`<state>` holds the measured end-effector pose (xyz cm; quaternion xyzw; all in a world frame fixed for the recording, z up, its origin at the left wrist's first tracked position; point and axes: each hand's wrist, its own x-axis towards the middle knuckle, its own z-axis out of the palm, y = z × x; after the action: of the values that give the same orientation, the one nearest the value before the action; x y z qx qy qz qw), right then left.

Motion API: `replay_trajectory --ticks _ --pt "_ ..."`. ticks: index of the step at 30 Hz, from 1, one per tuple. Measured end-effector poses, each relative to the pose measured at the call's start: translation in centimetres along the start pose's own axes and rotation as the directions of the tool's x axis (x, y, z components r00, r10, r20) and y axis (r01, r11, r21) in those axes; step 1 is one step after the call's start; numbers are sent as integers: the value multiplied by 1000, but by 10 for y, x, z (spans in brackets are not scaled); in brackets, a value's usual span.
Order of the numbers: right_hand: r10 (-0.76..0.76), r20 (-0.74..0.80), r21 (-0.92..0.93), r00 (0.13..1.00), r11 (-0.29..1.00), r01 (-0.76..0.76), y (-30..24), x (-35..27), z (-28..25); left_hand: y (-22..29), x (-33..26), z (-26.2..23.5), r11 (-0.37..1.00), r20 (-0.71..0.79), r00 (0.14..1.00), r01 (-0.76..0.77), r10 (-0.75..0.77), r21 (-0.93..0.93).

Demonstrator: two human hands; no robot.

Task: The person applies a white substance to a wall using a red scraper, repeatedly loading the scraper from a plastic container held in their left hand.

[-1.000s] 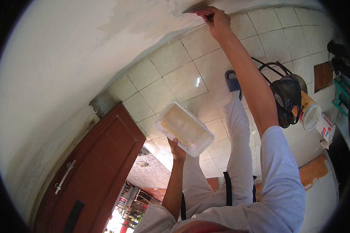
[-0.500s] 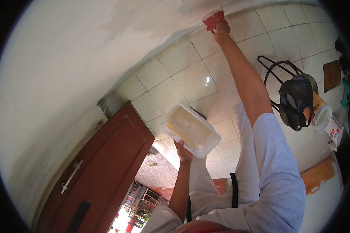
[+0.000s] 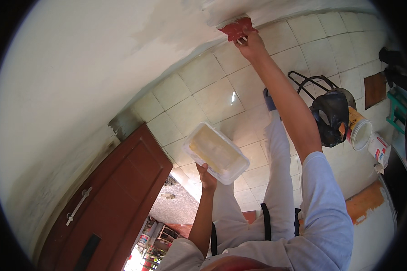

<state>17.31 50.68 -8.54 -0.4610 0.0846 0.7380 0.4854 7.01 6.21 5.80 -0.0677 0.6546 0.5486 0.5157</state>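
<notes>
My right hand [image 3: 250,44], reaching far forward, grips a red putty scraper [image 3: 236,30] whose edge lies against the white wall [image 3: 77,77]. Greyish smeared patches mark the wall left of the scraper. With my left hand [image 3: 206,177] I hold a white rectangular plastic tub [image 3: 238,169] by its near rim, thumb on the edge. The tub is tilted toward me, and a pale, yellowish residue coats its inside. The fingers of my left hand are hidden under the tub.
A brown panelled door [image 3: 117,189] stands at the left by a bright doorway. On the tiled floor [image 3: 212,101] to the right are a black-legged stool [image 3: 346,95] with a black plastic bag [image 3: 330,119], a bucket [image 3: 361,135], a white-and-red bag [image 3: 379,151] and a green stool [image 3: 397,110].
My right hand and the scraper have moved left along the wall. The tub has stayed in my left hand. The view has shifted a little, and my foot now shows beside my right forearm.
</notes>
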Motion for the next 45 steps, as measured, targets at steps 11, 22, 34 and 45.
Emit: replay_trajectory --ticks 11,22,34,45 --pt "-133 -142 -267 981 959 92 7 42 -60 -12 6 3 999 -39 999 6 -5 32" --pt "-5 -126 -61 992 998 -3 39 59 -24 -6 5 -1 1000 -28 1000 8 -8 2" --pt "-3 30 -4 1000 1000 3 -35 -43 43 15 -7 16 999 46 998 -51 51 10" --pt "-213 45 -94 976 972 217 -50 -82 27 10 -16 18 999 75 997 -23 27 -47"
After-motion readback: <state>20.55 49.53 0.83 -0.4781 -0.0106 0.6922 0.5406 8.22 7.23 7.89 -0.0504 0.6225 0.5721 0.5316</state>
